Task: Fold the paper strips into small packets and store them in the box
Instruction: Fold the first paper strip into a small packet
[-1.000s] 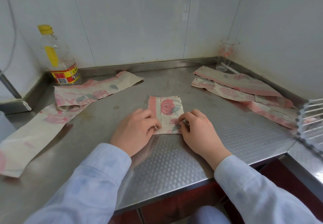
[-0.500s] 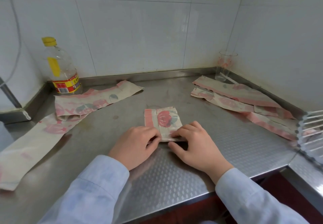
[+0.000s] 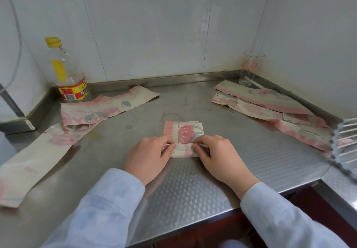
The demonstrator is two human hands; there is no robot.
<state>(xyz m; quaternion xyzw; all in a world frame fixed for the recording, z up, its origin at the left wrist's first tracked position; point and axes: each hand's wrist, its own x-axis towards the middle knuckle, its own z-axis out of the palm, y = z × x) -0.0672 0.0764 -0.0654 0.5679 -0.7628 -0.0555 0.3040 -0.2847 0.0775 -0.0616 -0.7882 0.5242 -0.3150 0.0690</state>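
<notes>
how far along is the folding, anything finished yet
Done: nothing finished is in view. In hand: the left hand and right hand pinch the folded-over near edge of one partly folded strip. Left: the strips on the left and the pile on the right lie unfolded on the counter, and nothing is stored yet.

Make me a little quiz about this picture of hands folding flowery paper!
1. True or false: the bottle has a blue cap.
2. Fill the gap: the glass stands in the back ___ corner of the counter.
3. Pick one: what do the left hand and the right hand pinch?
A the bottle
B the folded paper
C the glass

Key: 1 false, the cap is yellow; 2 right; 3 B.
</notes>
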